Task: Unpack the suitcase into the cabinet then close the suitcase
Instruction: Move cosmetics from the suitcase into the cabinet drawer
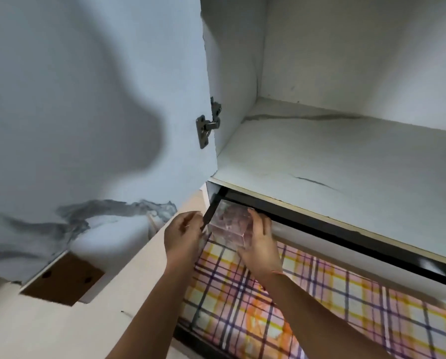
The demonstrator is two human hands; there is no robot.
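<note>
You're holding clear box (228,228) between both hands at mouth of lower compartment, just under upper shelf (346,161). Right hand (259,242) wrapping fingers round box's right side. Left hand (183,234) cupping its left side, fingers curled against it. Box sitting over plaid liner (242,294); can't tell whether touching. Cabinet door (87,99) standing open at left, hinge (207,125) showing.

You are holding a clear, glossy plastic box (228,230) above checked woven cloth (307,301). The cabinet door (87,86) and cabinet shelf (346,161) are showing smooth, marble-print laminate, the hinge (207,126) is gleaming as bare metal, the black rail (346,238) shining glossy.
</note>
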